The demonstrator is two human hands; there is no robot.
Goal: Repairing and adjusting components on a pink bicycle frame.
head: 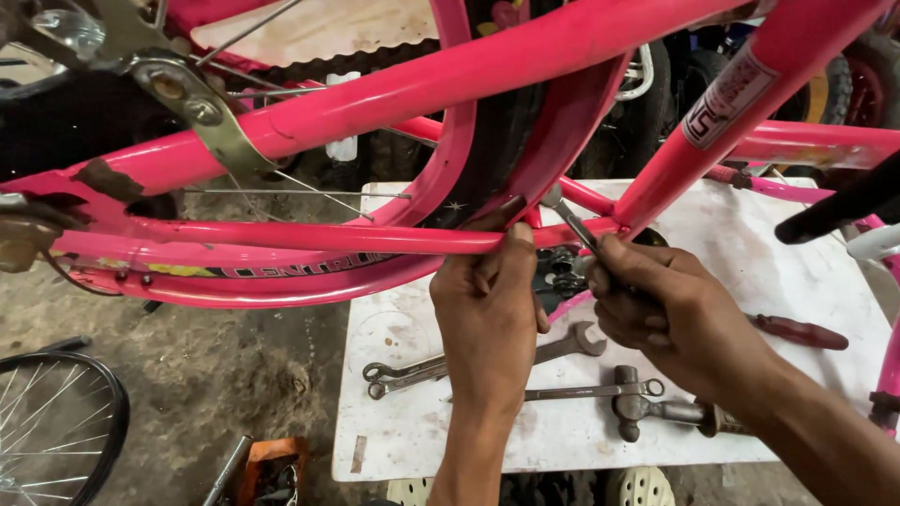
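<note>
Just below the pink bicycle frame (394, 94), the left hand (489, 314) curls shut around the lower tube, steadying it, while the right hand (670, 314) at three o'clock grips a spanner (574, 223) closed-fisted, angled onto the black bracket (559, 274) between them; spare wrenches (412, 373) lie on the white table (750, 253) below.

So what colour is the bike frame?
Bright pink: the bike frame shows best in the head view.

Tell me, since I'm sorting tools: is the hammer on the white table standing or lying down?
Lying down: the hammer rests flat on the white table, handle pointing right, beside a wrench.
</note>
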